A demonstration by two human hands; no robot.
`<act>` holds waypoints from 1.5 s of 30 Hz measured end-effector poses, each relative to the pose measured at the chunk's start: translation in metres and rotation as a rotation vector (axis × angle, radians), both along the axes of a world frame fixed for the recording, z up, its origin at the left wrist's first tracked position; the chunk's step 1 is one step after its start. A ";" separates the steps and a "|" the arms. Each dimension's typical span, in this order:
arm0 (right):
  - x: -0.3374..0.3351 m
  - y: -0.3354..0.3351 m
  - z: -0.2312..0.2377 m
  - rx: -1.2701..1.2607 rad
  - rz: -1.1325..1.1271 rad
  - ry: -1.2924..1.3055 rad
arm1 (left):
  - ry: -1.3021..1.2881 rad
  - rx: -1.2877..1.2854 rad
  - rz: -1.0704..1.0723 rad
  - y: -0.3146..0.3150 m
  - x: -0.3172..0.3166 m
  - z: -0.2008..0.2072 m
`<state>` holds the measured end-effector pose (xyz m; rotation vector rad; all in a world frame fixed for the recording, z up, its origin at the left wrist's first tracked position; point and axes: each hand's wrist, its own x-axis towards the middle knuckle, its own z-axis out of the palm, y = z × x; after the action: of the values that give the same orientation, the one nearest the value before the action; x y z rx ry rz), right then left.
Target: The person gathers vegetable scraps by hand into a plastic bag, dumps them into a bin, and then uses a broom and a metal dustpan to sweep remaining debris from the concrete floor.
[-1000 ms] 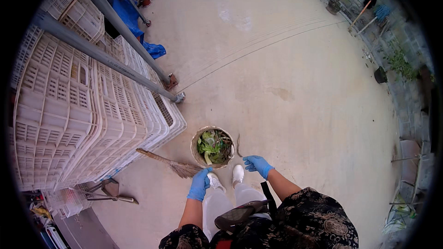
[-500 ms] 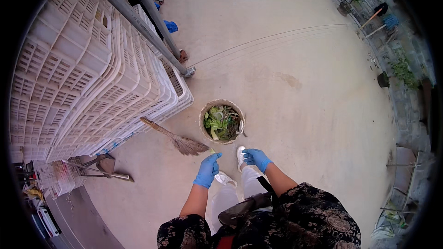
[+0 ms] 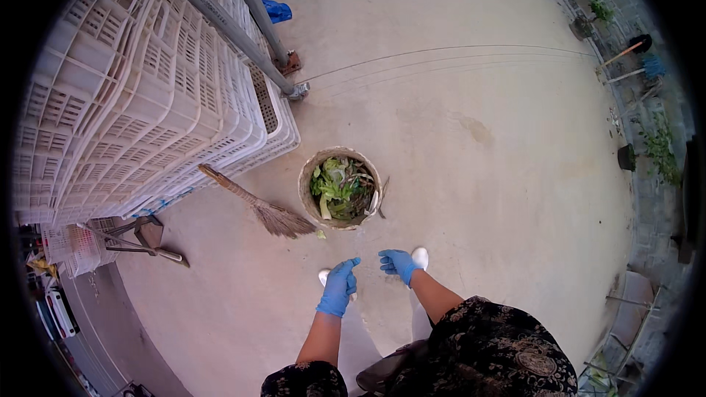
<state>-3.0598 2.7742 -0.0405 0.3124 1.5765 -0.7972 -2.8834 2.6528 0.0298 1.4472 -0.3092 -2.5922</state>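
My left hand [image 3: 339,287], in a blue glove, hangs in front of my body with its fingers loosely bent and nothing visible in it. Across from it, my right hand [image 3: 399,265], gloved in blue too, has its fingers partly stretched toward the left one; nothing shows in it either. The hands are apart. Beyond them on the floor stands a round bucket [image 3: 303,190] holding green leaves [image 3: 334,190] and darker plant scraps. A straw broom [image 3: 268,212] lies left of the bucket, touched by neither hand. Beside its bristles is a small leaf scrap [image 3: 321,234].
Stacked white plastic crates [image 3: 147,95] fill the left side, with metal poles [image 3: 220,18] beside them. A long-handled dustpan [image 3: 149,231] stands near a smaller white basket [image 3: 81,246]. Thin lines cross the pale floor [image 3: 500,198]. Plants and tools line the brick edge at right.
The view has shifted, so the bucket and broom sit further left and look larger. My feet stand wider apart. Both hands appear lower in the picture and remain without anything visible in them.
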 end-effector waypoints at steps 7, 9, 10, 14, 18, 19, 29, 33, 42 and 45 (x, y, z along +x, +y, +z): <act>-0.023 -0.017 -0.042 -0.052 -0.024 0.037 | -0.046 0.015 -0.023 0.039 -0.085 -0.079; -0.032 -0.013 -0.073 -0.003 0.050 0.092 | -0.213 -0.169 -0.153 0.041 -0.097 -0.109; -0.039 -0.004 -0.093 0.032 0.121 0.152 | -0.212 -0.155 -0.163 0.041 -0.102 -0.125; -0.071 0.024 -0.187 0.060 0.631 0.658 | -0.329 -0.444 -0.200 0.035 -0.119 -0.182; -0.075 0.012 -0.254 0.221 0.911 0.789 | -0.341 -0.531 -0.270 0.030 -0.128 -0.221; -0.079 0.006 -0.269 0.302 0.992 0.760 | -0.340 -0.531 -0.274 0.030 -0.133 -0.224; -0.108 -0.017 -0.368 0.435 1.152 0.615 | -0.157 -0.475 -0.112 0.031 -0.133 -0.249; -0.098 0.003 -0.340 0.223 1.154 0.804 | -0.162 -0.445 -0.090 0.028 -0.125 -0.234; -0.037 0.033 -0.073 -0.342 0.932 0.885 | -0.168 -0.379 -0.291 0.041 -0.091 -0.110; -0.021 0.005 0.027 -0.491 0.973 0.924 | -0.143 -0.477 -0.327 0.031 -0.080 -0.030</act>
<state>-3.0808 2.7789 -0.0140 -1.2626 1.9686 -0.5044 -2.9630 2.6839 -0.0006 1.4929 -1.1807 -2.3935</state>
